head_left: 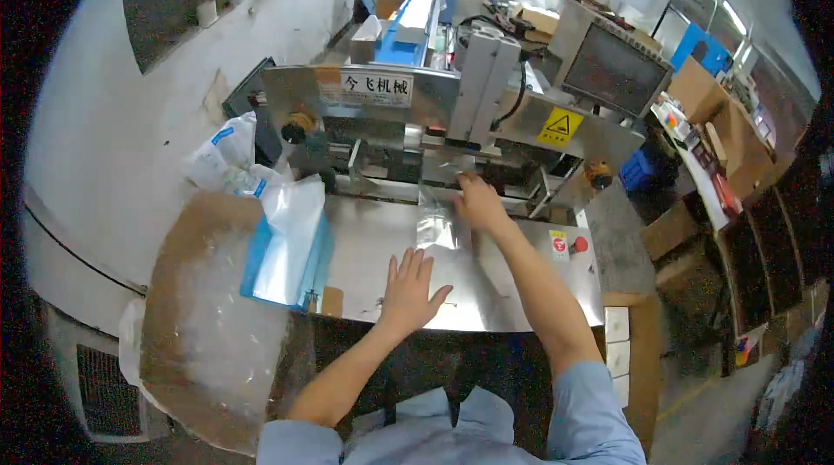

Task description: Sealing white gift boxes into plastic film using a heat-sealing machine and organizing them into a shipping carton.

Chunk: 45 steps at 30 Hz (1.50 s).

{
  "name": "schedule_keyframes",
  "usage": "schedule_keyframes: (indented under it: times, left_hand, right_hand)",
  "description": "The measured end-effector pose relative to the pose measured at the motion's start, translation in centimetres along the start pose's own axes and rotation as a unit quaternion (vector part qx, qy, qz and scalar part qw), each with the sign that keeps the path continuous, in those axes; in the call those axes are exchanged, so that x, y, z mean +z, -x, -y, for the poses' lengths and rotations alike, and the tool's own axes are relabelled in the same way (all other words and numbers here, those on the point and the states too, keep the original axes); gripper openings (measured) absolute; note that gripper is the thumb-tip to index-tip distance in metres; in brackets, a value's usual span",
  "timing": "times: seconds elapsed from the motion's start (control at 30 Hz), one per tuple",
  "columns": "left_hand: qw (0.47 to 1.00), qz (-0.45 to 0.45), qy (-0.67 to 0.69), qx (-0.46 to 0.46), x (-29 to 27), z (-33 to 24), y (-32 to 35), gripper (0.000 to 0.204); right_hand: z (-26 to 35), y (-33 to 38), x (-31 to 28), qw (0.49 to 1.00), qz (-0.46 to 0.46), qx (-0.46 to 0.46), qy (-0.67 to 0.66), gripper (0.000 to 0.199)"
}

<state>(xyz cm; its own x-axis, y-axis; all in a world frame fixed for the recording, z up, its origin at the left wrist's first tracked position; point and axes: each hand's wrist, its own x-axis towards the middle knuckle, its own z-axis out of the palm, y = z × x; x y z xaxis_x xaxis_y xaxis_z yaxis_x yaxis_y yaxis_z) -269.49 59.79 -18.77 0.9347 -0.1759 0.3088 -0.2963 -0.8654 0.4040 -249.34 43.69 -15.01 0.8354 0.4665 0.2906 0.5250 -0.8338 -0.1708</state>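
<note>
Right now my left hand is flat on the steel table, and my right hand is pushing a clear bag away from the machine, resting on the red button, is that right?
Not quite. The right hand is not on the red button; it rests on the clear bag at the machine's mouth, as the head view shows. The left hand does lie flat on the steel table.

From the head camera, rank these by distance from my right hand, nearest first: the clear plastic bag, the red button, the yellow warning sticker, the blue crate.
1. Clear plastic bag: under the right hand, on the steel table.
2. Yellow warning sticker: on the machine face, above and to the right.
3. Red button: at the table's right edge.
4. Blue crate: beyond the machine, far right.
Sticker and button are nearly level; their order is unsure.
</note>
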Motion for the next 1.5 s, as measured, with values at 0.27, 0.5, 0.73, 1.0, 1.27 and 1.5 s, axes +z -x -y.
schedule_keyframes:
  times: [0.27,0.5,0.73,1.0,1.27,1.5]
  left_hand:
    - [0.999,-0.009,-0.025,0.041,0.3,0.0,0.1,0.065]
    - [1.000,-0.007,-0.014,0.016,0.8,0.0,0.2,0.063]
    - [0.990,-0.128,-0.009,-0.059,-0.4,-0.1,0.1,0.073]
    - [0.979,-0.172,0.061,-0.090,-0.4,0.4,0.2,0.076]
    - [0.980,-0.173,0.077,-0.068,-0.1,0.4,-0.1,0.075]
    - [0.980,-0.167,0.074,-0.078,0.1,0.8,-0.5,0.072]
  right_hand:
    - [0.0,-0.6,0.1,1.000,-0.012,0.022,0.001,0.045]
    - [-0.1,-0.7,-1.3,0.998,-0.053,-0.007,0.036,0.041]
    - [1.4,-2.1,-4.5,0.998,0.045,-0.002,0.052,0.039]
    - [-0.4,-2.5,-3.5,0.995,0.058,-0.025,0.082,0.040]
    - [-0.7,6.6,-3.5,0.935,-0.055,0.147,-0.319,0.052]
    - [1.9,11.0,-4.1,0.876,0.008,0.210,-0.435,0.060]
